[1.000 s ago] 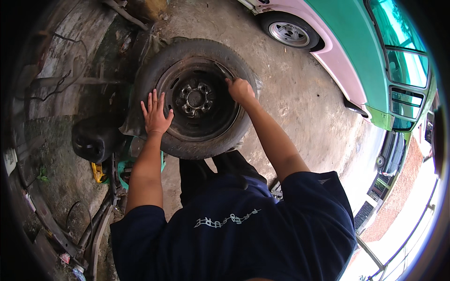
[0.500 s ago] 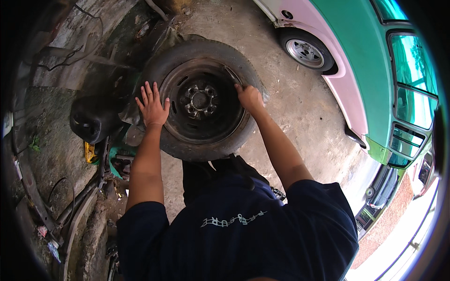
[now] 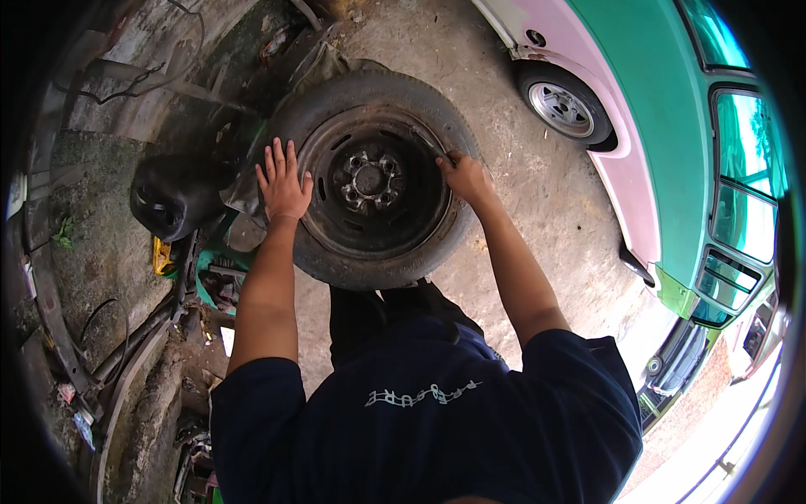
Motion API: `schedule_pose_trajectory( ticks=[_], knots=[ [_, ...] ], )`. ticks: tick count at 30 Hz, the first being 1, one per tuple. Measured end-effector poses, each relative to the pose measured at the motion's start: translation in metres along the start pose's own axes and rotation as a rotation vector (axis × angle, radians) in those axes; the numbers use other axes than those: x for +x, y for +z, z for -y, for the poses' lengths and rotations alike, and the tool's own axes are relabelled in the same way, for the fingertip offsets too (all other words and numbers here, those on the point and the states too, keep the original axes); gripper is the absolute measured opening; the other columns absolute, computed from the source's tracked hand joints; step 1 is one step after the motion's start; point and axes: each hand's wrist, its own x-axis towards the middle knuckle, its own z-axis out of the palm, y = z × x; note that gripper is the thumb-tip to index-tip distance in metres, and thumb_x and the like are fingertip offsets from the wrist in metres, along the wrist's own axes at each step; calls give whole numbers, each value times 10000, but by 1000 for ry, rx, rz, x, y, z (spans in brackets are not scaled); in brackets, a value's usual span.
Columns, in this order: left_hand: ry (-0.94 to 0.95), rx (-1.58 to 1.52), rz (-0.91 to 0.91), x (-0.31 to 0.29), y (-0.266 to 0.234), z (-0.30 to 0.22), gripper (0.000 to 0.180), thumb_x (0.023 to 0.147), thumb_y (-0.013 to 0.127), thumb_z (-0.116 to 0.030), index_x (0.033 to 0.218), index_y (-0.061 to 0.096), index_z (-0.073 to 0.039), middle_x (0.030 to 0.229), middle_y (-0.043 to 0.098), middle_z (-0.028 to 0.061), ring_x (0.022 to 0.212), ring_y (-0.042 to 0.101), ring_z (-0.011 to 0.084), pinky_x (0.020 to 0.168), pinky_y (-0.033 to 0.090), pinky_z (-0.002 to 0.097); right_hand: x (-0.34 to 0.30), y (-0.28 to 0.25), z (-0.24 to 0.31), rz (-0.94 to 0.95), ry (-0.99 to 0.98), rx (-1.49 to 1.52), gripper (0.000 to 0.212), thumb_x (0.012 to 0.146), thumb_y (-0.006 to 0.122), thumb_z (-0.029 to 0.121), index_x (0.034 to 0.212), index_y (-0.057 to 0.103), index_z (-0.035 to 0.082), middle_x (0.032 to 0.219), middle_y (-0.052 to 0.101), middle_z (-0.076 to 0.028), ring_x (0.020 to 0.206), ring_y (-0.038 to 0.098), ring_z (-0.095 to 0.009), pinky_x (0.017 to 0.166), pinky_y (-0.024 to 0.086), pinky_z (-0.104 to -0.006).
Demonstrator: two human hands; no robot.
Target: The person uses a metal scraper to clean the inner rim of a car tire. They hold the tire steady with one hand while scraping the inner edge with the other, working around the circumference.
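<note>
A worn black tire (image 3: 378,88) on a dark steel wheel rim (image 3: 369,239) lies in front of me, its hub side facing up. My left hand (image 3: 284,186) rests flat on the tire's left side, fingers spread. At the right edge of the rim, my right hand (image 3: 468,179) is closed, with its thumb and forefinger by the rim lip. Whatever its curled fingers hold, if anything, is hidden. Round lug holes surround the hub in the middle of the wheel. Dark cloth (image 3: 315,67) shows beneath the tire's far left edge.
A green and pink van (image 3: 625,101) stands to the right, its wheel (image 3: 562,105) nearest the tire. On the left are a black rounded container (image 3: 172,197), a yellow object (image 3: 161,256), metal bars and clutter along a stained wall. Rough concrete floor (image 3: 537,193) lies between tire and van.
The view has shifted slightly, so the tire, both hands and the van appear a little farther right. Both hands keep their places on the wheel, and its turning is hard to judge.
</note>
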Motion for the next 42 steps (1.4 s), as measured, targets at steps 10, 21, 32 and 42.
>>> schedule_pose_trajectory(
  ticks=[10, 21, 32, 42],
  knots=[
    [12, 4, -17, 0, 5, 2, 766, 950, 490, -403, 1602, 170, -161, 1680, 59, 93, 1538, 88, 319, 1211, 105, 562, 39, 35, 59, -10, -230, -42, 441, 993, 505, 421, 1191, 662, 60, 1026, 694, -275, 1021, 660, -450, 894, 532, -511],
    [-3, -24, -2, 0, 4, 1, 759, 955, 483, -404, 1604, 165, -172, 1681, 50, 84, 1539, 84, 309, 1213, 100, 561, -27, 32, -5, -73, 33, 12, 433, 967, 559, 470, 1155, 689, 102, 1011, 695, -263, 1019, 653, -443, 883, 515, -516],
    [2, 5, 15, 1, 6, 1, 758, 958, 474, -405, 1607, 156, -176, 1680, 59, 88, 1541, 73, 311, 1213, 99, 561, -3, 10, -16, -189, -97, -63, 357, 953, 593, 419, 1260, 663, 250, 1024, 714, -201, 959, 688, -406, 849, 556, -494],
    [-5, 7, -5, 1, 5, 1, 747, 959, 474, -408, 1603, 172, -178, 1679, 74, 82, 1540, 84, 308, 1209, 112, 568, -6, 0, -21, -126, -276, -154, 424, 962, 566, 346, 1377, 576, 258, 1098, 686, -217, 996, 681, -403, 857, 564, -485]
  ],
)
